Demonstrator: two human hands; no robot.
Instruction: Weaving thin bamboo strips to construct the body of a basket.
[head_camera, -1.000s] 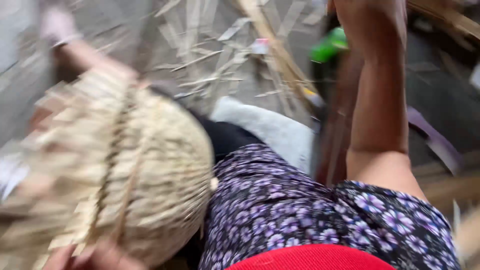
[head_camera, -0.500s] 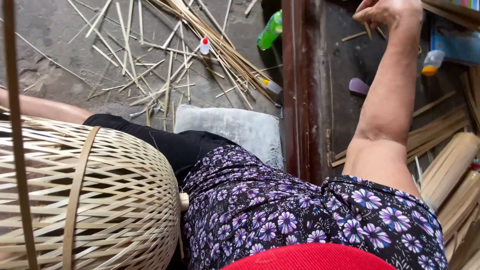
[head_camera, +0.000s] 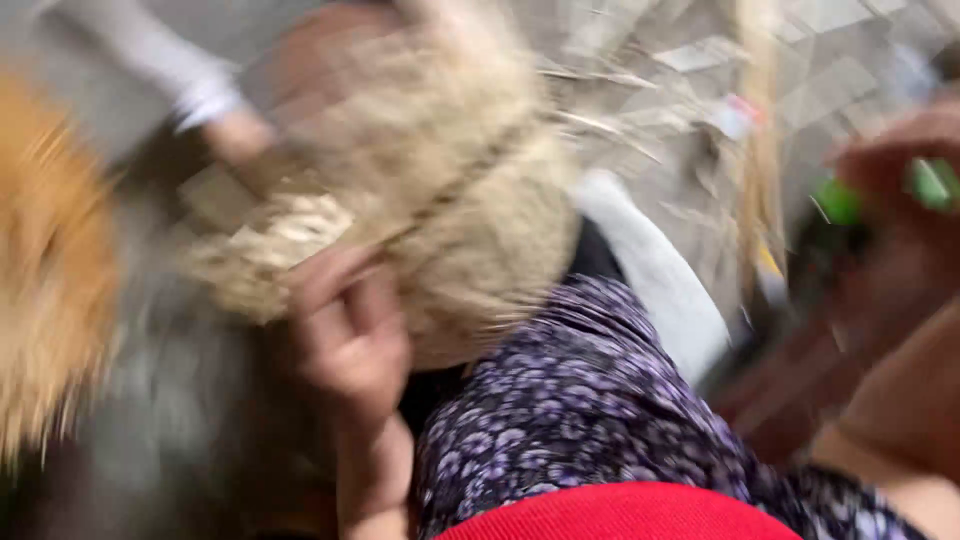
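Lap is blocked by woven basket (head_camera: 440, 190) w/ left hand (head_camera: 345, 340) beneath; floor (head_camera: 640, 90) beyond is littered w/ strips.

My left hand (head_camera: 345, 335) comes up from the lower edge of the view, forearm nearly upright, fingers (head_camera: 330, 275) bent and pressed against the underside of the woven basket (head_camera: 430, 180), the back of the hand facing me. My right hand (head_camera: 905, 165) is out at the far right, well away from the basket, and heavily blurred; its fingers look curled, but I cannot tell how tightly. The right forearm runs down from it toward the lower right corner, bare and angled inward toward my body.
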